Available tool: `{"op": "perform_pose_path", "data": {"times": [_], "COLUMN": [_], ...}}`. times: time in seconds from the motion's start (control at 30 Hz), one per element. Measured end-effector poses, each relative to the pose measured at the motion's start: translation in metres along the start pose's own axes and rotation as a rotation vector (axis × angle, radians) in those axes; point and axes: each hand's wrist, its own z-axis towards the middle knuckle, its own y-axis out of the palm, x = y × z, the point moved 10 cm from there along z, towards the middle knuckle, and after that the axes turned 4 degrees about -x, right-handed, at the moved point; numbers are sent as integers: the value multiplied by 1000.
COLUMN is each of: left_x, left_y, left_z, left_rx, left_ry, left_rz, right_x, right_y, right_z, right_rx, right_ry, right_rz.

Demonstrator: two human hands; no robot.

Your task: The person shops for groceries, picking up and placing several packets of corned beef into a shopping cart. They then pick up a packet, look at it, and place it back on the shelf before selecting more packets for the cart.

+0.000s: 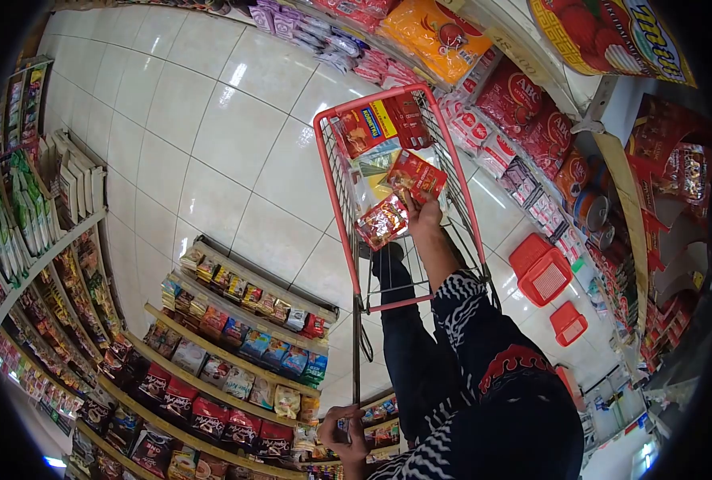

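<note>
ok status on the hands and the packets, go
Right hand gripping red snack packets over the red cart. Left hand low by the shelf packets, grip unclear. Nothing blocking the cart.

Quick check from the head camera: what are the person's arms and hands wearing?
Both hands, the right hand and the left hand, are bare: no gloves. Whether there are rings cannot be told. The arms wear long sleeves in a black-and-white zebra-like pattern, with a red flame-shaped patch over a dark panel.
</note>
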Motion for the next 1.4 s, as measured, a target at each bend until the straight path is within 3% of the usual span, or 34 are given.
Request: {"op": "perform_pose_path", "data": {"times": [0.17,0.4,0.5,0.57,0.67,0.73,0.8,0.87,0.97,1.03,1.17,1.27,1.3,1.4], "left_x": [8,6,7,6,3,12,9,7,6,5,4,9,16,15], "left_y": [3,2,3,3,2,5,4,4,4,2,6,3,7,5], "left_z": [3,2,3,4,2,6,5,4,4,2,-1,1,4,6], "left_rx": [-12,-14,-17,-20,-20,-30,-25,-24,-25,5,-44,22,-1,-23], "left_ry": [-4,-32,-30,-20,-26,1,7,13,11,-21,-26,-23,-18,74], "left_rz": [10,38,33,32,23,13,11,8,13,16,19,-22,-17,20], "right_x": [3,-3,-3,0,-1,-2,-14,-15,-25,-27,-20,-41,-40,-28], "right_y": [-6,-21,-25,-17,29,19,-3,-8,-10,0,-11,-17,-16,12], "right_z": [-5,-4,2,1,-45,-24,-15,-9,-3,-2,-5,-22,-25,-55], "right_rx": [-160,-168,-176,-289,-384,-366,-181,-166,-192,-345,-382,-218,-174,-263], "right_ry": [-56,-108,-21,43,152,72,-40,-41,-124,-136,-49,-657,-726,-600], "right_rz": [-106,-131,-185,-230,-158,-108,-180,-99,-162,-130,-49,-1047,-1323,-1617]}}
